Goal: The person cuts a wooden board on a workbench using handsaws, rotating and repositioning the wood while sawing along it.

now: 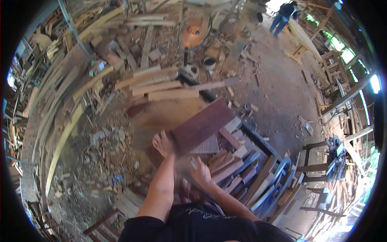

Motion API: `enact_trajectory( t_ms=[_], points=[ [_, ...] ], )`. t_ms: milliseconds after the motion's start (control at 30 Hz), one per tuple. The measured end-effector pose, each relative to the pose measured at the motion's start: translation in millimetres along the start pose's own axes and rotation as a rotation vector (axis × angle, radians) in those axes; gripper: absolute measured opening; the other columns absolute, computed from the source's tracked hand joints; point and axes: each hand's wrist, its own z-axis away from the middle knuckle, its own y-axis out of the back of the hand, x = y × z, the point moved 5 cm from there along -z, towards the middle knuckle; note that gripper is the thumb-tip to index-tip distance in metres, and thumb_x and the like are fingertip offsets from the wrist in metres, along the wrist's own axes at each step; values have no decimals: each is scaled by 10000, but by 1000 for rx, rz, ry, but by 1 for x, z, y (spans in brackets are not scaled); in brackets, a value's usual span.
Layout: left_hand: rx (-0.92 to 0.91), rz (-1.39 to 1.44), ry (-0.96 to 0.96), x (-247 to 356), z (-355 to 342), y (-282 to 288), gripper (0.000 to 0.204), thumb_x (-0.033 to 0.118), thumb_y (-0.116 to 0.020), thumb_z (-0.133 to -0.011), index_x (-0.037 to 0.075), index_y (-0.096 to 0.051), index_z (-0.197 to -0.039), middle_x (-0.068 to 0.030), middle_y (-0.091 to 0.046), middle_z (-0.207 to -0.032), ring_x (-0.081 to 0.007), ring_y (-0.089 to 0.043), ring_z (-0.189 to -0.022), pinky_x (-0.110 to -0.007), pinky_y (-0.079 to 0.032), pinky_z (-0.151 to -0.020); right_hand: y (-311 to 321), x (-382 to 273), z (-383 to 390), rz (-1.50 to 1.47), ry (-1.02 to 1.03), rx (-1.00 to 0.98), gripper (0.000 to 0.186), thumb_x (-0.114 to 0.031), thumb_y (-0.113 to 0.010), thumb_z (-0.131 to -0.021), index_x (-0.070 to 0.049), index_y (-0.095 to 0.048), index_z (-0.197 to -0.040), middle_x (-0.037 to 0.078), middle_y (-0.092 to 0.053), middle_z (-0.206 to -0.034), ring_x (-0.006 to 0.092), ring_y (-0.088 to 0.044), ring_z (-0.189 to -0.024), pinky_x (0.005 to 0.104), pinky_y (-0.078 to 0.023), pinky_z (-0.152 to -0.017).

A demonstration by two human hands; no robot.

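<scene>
A flat reddish-brown board lies slanted across the work surface in front of me. My left hand is at its near left end, fingers spread beside the edge. Whether the thumb touches the board is blurred. Closer to my body, my right hand is closed, with a small greyish piece showing at its fingertips; its kind is too small to tell. A ribbed pale panel shows below the board, between it and my right hand.
Wooden blocks and bars and curved blue-grey pieces lie to the right. Pale planks are stacked beyond the board. Offcuts cover the ground at left, beside long timbers. A person stands far off at the upper right.
</scene>
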Motion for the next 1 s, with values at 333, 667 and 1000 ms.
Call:
enact_trajectory(
  t_ms=[333,667,1000],
  points=[
    [-55,-119,-17,-9,0,-16,207,171,-503,-880,157,-524,-1086,-130,-467,-1096,-324,-433,-1068,-465,-306,-1001,66,34,101,-141,-79,-65,290,-229,-659,-884,-40,-519,-1054,257,-636,-820,457,-623,-793,506,-498,-659],
    [-43,-150,0,3,0,-4,220,250,-501,-894,180,-520,-1102,-144,-477,-1078,-353,-437,-1094,-483,-328,-940,71,-13,37,-162,-29,-56,332,-278,-635,-895,-43,-501,-1087,270,-641,-842,466,-623,-803,526,-497,-674],
    [-8,-216,-18,-4,0,-14,262,219,-514,-883,175,-532,-1141,-107,-447,-1059,-315,-447,-1041,-459,-343,-931,23,-3,9,-129,18,-89,312,-232,-629,-903,-33,-474,-1088,251,-638,-894,439,-625,-832,494,-512,-692]
  ],
)
